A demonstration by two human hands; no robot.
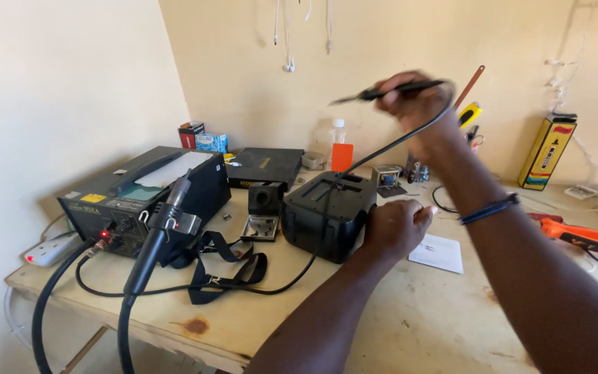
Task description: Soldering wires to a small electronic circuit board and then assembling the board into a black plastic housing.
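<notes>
Right hand (415, 104) gripped the soldering iron (389, 90) at upper centre; left hand (394, 227) curled against the black box (328, 211), mid-frame

Bare wood table (423, 325), rough, stained; matt black plastic box (330, 215); glossy rubbery cable (410, 135); paper slip (437, 253).
</notes>
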